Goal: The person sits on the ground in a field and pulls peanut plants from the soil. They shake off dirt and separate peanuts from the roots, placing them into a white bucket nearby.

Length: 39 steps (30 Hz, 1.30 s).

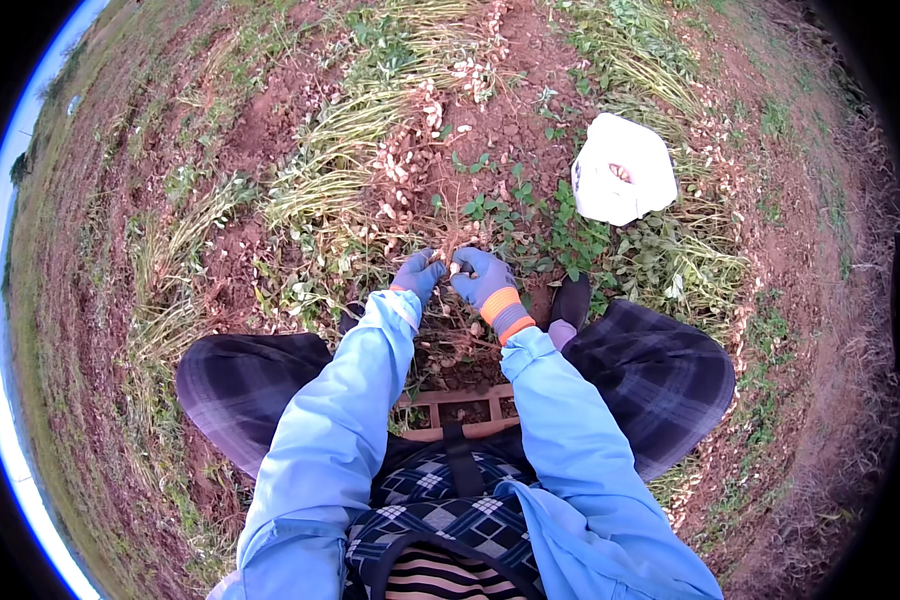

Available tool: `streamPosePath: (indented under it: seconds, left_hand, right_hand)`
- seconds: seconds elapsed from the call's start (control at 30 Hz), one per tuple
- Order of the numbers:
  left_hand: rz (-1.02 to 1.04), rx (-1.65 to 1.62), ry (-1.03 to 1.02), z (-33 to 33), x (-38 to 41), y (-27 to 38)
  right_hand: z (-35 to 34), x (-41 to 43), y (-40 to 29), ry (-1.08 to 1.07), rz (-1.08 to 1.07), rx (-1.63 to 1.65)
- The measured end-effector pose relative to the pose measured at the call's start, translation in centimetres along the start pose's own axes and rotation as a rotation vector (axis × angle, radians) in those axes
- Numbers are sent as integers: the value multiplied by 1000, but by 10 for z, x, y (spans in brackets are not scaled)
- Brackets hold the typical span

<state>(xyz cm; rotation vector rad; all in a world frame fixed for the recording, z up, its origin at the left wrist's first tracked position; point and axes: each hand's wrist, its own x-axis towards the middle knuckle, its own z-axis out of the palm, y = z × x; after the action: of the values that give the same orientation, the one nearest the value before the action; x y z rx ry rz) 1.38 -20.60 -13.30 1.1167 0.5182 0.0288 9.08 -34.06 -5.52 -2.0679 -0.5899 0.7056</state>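
Observation:
My left hand [420, 274] and my right hand [487, 279], in grey-blue work gloves, meet in front of my legs. Orange bands ring the right glove's cuff. Between them is a tuft of thin brown peanut roots [454, 238], gripped by my left fingers. A pale peanut pod [454, 268] shows at my right fingertips; whether it is still attached to the roots is hard to see. Just beyond my hands lies a row of pulled peanut plants [330, 165], their pod clusters [397, 165] towards the right. Gloves hide part of the roots.
A white plastic container [649, 154] stands ahead to the right, pods visible through its mouth. Another row of pulled plants [664, 67] runs beside it. Green weeds [581, 236] grow before it. A slatted crate-like frame [435, 412] is beneath me, between my bent legs.

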Motion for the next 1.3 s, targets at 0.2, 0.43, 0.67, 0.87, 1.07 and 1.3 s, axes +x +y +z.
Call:
streamPosePath:
  seconds: [0.2, 0.43, 0.67, 0.87, 1.07, 1.3]
  left_hand:
    - [26, -15, -88, 8, -7, 4]
    - [-102, -80, 30, 11, -20, 22]
    - [-107, -113, 46, 14, -18, 28]
    - [-121, -79, 30, 15, -13, 24]
    - [-103, -47, -11, 6, -4, 14]
    - [-56, -183, 44, -3, -4, 11]
  right_hand:
    - [5, -3, 2, 88, -61, -63]
    - [-15, 4, 25, 56, 424, 1416]
    - [-72, 43, 79, 225, 555, 1758]
    - [-221, 107, 82, 646, 139, 1760]
    - [-289, 96, 95, 510, -155, 402]
    - [-83, 19, -20, -55, 254, 455]
